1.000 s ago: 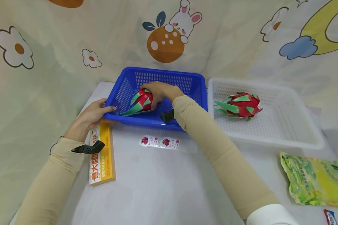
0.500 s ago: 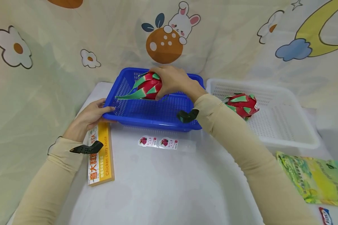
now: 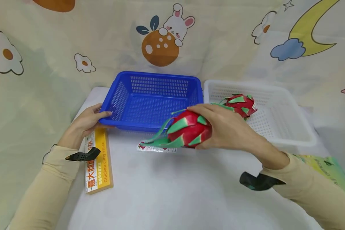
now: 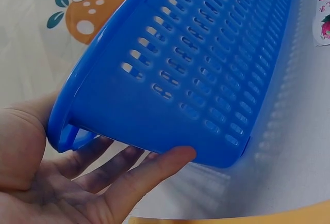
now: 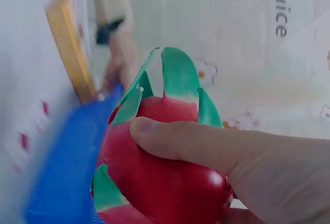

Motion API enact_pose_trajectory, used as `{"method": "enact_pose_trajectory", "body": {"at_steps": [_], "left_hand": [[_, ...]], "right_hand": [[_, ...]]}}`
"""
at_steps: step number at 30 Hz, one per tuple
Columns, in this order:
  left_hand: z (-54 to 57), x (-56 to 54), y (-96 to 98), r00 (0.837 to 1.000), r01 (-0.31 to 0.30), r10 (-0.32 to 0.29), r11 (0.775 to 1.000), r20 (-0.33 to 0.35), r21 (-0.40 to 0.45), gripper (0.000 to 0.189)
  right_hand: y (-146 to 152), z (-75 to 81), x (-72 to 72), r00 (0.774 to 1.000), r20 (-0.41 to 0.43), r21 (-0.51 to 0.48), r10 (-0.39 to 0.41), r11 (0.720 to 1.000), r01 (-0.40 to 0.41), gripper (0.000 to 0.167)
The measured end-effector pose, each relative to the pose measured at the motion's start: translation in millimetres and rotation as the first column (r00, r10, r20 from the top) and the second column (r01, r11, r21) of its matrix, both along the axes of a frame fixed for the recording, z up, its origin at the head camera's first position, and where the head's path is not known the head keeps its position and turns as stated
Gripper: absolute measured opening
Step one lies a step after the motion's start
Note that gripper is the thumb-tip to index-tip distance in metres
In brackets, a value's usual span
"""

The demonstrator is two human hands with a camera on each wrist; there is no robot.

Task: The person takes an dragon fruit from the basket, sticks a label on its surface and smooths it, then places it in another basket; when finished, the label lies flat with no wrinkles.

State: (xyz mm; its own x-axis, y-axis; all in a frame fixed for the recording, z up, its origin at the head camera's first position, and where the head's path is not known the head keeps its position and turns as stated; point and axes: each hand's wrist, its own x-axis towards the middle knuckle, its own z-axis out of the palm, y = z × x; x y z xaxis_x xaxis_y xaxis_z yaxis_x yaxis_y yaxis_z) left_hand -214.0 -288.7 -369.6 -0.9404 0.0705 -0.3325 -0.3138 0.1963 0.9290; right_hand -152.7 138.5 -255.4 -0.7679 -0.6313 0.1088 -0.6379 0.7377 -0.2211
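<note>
— So, what do we have in the hands right now?

— Well, we've got the right hand (image 3: 228,129) wrapped around a red dragon fruit (image 3: 188,127), and from the right wrist view we see the thumb lying across its skin. Green leaves trail off to the left!

— And where do we place that fruit?

— Up over the worktop (image 3: 161,195), we'd say, in front of the blue basket (image 3: 158,105); in the head view it overlaps the near rim, toward the right end.

— What do we make of the left hand (image 3: 87,120)?

— Gripping, folks! We see it on the basket's near left corner, thumb over the rim, other fingers below on the outside.

— Anything around it for us?

— Just below, we spot a yellow and white box (image 3: 104,163) lettered "Chicken curry sauce", lying near that corner. Partly under the fruit's leaves, in our view, sits a label strip (image 3: 172,149).

— Over to our right?

— There we find the white basket (image 3: 276,124), beside the blue one, with a second dragon fruit (image 3: 241,103) inside, partly hidden by the right hand. Nearer us, a green and yellow bag (image 3: 329,169) pokes out behind the sleeve (image 3: 310,188).
</note>
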Motion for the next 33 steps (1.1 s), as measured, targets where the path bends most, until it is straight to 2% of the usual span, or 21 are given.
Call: {"method": "enact_pose_trajectory", "body": {"at_steps": [5, 10, 13, 16, 20, 23, 25, 27, 28, 29, 31, 33], "left_hand": [[3.5, 2.4, -3.9, 1.000, -0.006, 0.006, 1.000, 0.000, -0.009, 0.077], [6.9, 4.3, -2.7, 1.000, -0.015, 0.015, 1.000, 0.012, 0.006, 0.079], [7.2, 5.8, -0.7, 1.000, -0.020, 0.020, 1.000, 0.016, 0.015, 0.083], [6.2, 6.1, 1.1, 1.000, -0.022, 0.021, 0.999, 0.016, 0.027, 0.088], [4.4, 4.9, 1.6, 1.000, -0.026, 0.025, 0.999, 0.011, 0.026, 0.083], [3.6, 4.9, 2.0, 1.000, -0.024, 0.024, 1.000, 0.000, -0.019, 0.078], [4.4, 6.5, 3.4, 1.000, -0.020, 0.018, 0.995, -0.023, -0.095, 0.078], [8.9, 11.0, 6.4, 0.998, -0.022, 0.008, 0.976, -0.069, -0.217, 0.081], [12.7, 14.4, 8.2, 0.995, -0.032, 0.003, 0.957, -0.102, -0.287, 0.083], [17.7, 19.1, 11.2, 0.990, -0.054, 0.002, 0.930, -0.142, -0.362, 0.084], [30.1, 30.3, 20.0, 0.969, -0.124, -0.003, 0.860, -0.246, -0.495, 0.083], [43.4, 43.6, 34.1, 0.929, -0.205, -0.027, 0.793, -0.369, -0.574, 0.077]], "right_hand": [[20.7, -37.0, 39.3, 0.999, 0.045, -0.018, 0.004, 1.000, -0.004, 0.096], [23.9, -74.2, 61.7, 0.996, 0.093, 0.028, -0.016, 1.000, 0.013, 0.092], [23.8, -91.0, 72.3, 0.992, 0.121, 0.039, -0.025, 0.999, 0.020, 0.091], [22.6, -101.5, 80.3, 0.989, 0.142, 0.040, -0.036, 0.999, 0.031, 0.090], [19.0, -107.7, 86.6, 0.988, 0.136, 0.038, -0.076, 0.997, 0.071, 0.090], [15.7, -109.8, 89.9, 0.984, 0.123, 0.049, -0.132, 0.991, 0.127, 0.091], [13.6, -111.1, 91.9, 0.975, 0.126, 0.063, -0.182, 0.983, 0.175, 0.093], [12.2, -112.2, 93.8, 0.965, 0.136, 0.070, -0.225, 0.974, 0.217, 0.094], [11.8, -112.8, 94.6, 0.961, 0.138, 0.069, -0.239, 0.970, 0.232, 0.094], [11.7, -113.4, 95.2, 0.960, 0.136, 0.065, -0.246, 0.969, 0.240, 0.094], [12.0, -114.7, 96.0, 0.963, 0.121, 0.055, -0.243, 0.970, 0.238, 0.093], [12.9, -116.1, 96.5, 0.968, 0.098, 0.047, -0.229, 0.973, 0.225, 0.094]]}}
